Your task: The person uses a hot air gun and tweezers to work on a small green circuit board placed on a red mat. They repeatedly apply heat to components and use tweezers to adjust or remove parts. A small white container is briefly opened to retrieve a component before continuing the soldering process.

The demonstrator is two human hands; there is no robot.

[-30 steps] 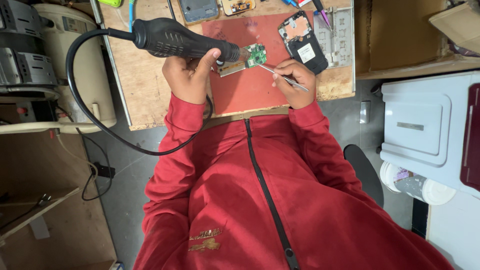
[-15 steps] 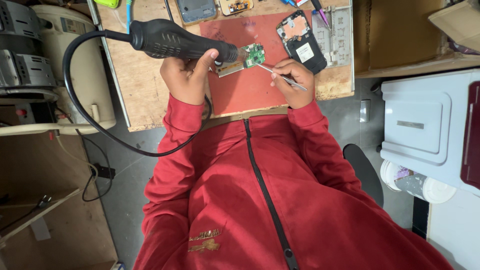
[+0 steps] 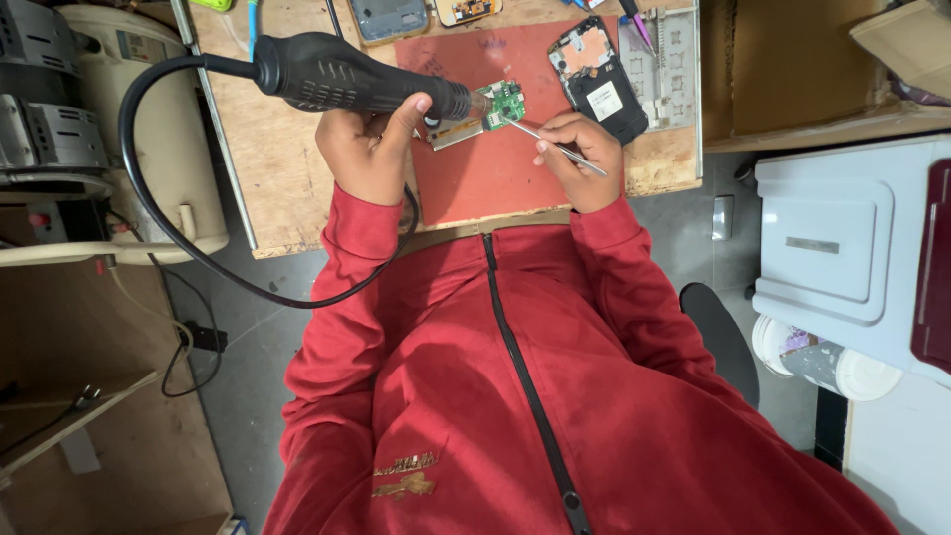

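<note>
The plywood surface (image 3: 287, 168) is pale, scuffed and chipped along its near edge, and a flat, matte red-brown work mat (image 3: 495, 173) lies on it. Across the mat's far left corner runs the bulky black hot-air tool (image 3: 347, 77), a ribbed, rounded plastic barrel with a thick black cable (image 3: 149, 188) looping off the surface edge and down past the red sleeve. The left hand (image 3: 369, 149) has its grip wrapped fully round the barrel from below, thumb laid up along its side, the metal nozzle pointing right at the small green circuit board (image 3: 503, 103), which sits on the mat just beyond the nozzle tip. To the right lies an opened black phone body (image 3: 599, 84), glossy and rectangular, partly on the mat. The right hand (image 3: 580, 159) pinches thin steel tweezers (image 3: 555, 144) between thumb and fingers, their tip touching the board's near edge. Compared with a second ago, both hands, tool and board hold almost the same places; the nozzle points at the board as before.
</note>
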